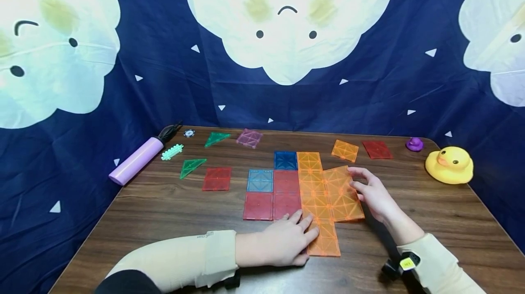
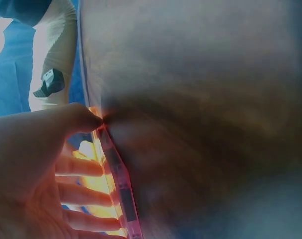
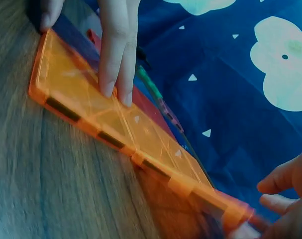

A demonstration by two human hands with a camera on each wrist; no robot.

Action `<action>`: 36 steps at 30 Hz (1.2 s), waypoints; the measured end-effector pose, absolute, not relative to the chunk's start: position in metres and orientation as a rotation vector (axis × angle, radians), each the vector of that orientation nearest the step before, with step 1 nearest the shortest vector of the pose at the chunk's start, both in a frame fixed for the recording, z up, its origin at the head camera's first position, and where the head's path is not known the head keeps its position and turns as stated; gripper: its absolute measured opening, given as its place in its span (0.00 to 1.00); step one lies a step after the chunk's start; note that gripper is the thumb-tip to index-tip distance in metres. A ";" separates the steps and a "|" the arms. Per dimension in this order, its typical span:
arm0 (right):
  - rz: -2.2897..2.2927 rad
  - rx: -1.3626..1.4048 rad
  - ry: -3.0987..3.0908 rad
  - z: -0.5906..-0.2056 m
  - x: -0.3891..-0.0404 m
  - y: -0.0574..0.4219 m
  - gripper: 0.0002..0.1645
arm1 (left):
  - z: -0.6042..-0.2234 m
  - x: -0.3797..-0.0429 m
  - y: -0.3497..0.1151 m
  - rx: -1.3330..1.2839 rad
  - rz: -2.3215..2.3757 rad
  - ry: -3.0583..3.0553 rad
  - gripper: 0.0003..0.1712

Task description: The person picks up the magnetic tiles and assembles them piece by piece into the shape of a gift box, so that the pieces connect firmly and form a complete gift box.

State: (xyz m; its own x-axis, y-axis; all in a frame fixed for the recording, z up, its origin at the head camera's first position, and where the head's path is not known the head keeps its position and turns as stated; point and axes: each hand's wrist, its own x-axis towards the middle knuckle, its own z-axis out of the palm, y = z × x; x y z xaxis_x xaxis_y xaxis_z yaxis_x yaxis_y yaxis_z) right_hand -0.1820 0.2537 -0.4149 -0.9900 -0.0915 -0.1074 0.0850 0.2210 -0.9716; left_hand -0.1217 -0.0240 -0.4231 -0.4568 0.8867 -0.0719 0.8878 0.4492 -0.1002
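Observation:
A flat patchwork of magnetic tiles lies mid-table: orange tiles [image 1: 313, 203], red tiles [image 1: 258, 206], a light blue tile [image 1: 260, 180] and a dark blue tile [image 1: 285, 160]. My left hand [image 1: 285, 242] rests with spread fingers on the near orange and red tiles. In the right wrist view its fingers [image 3: 113, 59] press on the orange surface. At the right side, my right hand [image 1: 375, 196] holds the outer edge of an orange tile panel [image 1: 343, 193], which is tilted up off the table. The thumb's contact there is partly hidden.
Loose around the group lie red tiles [image 1: 216, 179] [image 1: 377, 149], an orange tile [image 1: 345, 150], a purple tile [image 1: 249, 138] and green triangles [image 1: 192, 167]. A lilac pump [image 1: 137, 161] stands left; a yellow duck [image 1: 449, 165] and a small purple duck [image 1: 414, 144] sit right.

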 end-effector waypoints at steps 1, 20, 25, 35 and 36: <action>-1.899 -0.023 2.348 -0.415 -0.183 0.254 0.28 | -0.423 -0.122 -0.023 1.623 -0.191 2.662 0.33; -2.125 -0.116 1.924 -0.421 -0.194 0.251 0.38 | -0.409 -0.138 -0.028 1.687 0.138 2.510 0.25; -2.121 -0.083 1.811 -0.423 -0.197 0.246 0.40 | -0.400 -0.141 -0.030 1.748 0.187 2.498 0.20; -2.128 -0.096 1.762 -0.426 -0.198 0.239 0.40 | -0.390 -0.137 -0.028 1.889 0.102 2.740 0.06; -2.128 -0.096 1.763 -0.426 -0.198 0.239 0.40 | -0.390 -0.137 -0.028 1.888 0.076 2.772 0.05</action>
